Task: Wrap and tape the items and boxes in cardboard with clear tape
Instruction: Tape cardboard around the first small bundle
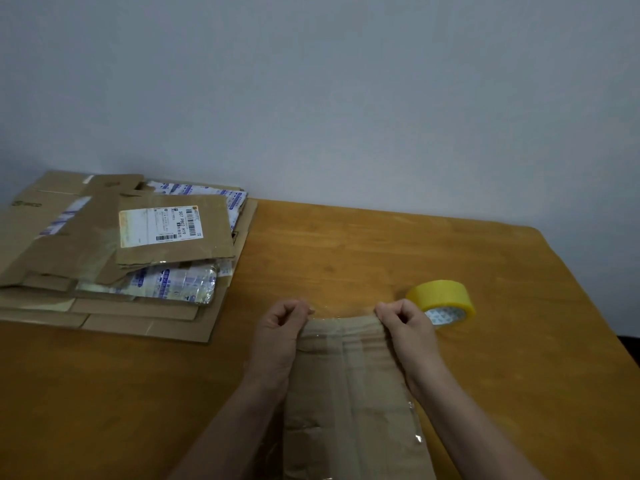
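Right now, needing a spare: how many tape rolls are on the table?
1: the yellow-tinted roll of clear tape lies on the wooden table beside the right hand; the flattened cardboard stack could hide others.

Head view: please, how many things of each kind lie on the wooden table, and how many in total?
Yellow tape roll: 1
Cardboard package, gripped at its far edge by the left hand and the right hand: 1
Pile of flattened cardboard: 1
Total: 3
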